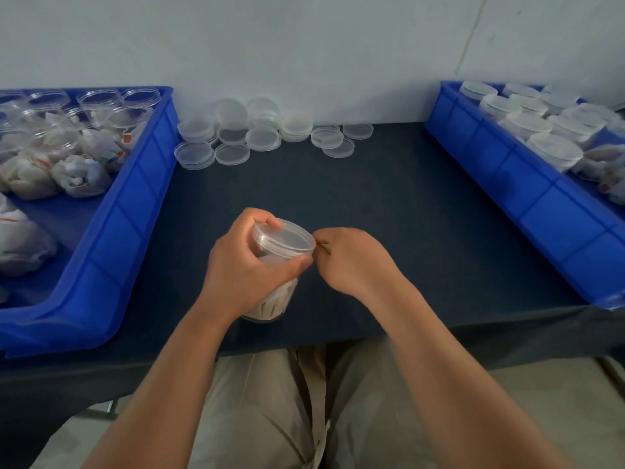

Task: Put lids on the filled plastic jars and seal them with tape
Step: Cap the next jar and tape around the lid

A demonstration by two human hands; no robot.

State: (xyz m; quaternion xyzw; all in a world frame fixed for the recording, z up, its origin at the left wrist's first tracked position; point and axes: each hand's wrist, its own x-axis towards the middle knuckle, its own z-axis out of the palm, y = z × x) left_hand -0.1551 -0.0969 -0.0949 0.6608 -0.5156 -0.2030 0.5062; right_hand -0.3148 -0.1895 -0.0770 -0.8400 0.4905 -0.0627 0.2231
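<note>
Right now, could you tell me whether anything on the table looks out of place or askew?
Nothing looks spilled or damaged. The spare lids lie in a loose, partly overlapping heap by the wall rather than a neat stack. The jar, held tilted in the left hand, has its lid on; the right hand pinches at its rim.

Pale grey-white wall fills the upper half, matte, with faint scuffs. A thin seam or cord runs down it at right, slightly slanted; cannot tell which. Tabletop butts against the wall, covered in dark navy cloth that drapes over the near edge. Light is soft and even, shadows weak, source out of view. Pale floor shows below the near edge at lower left, beside a grey metal leg.
</note>
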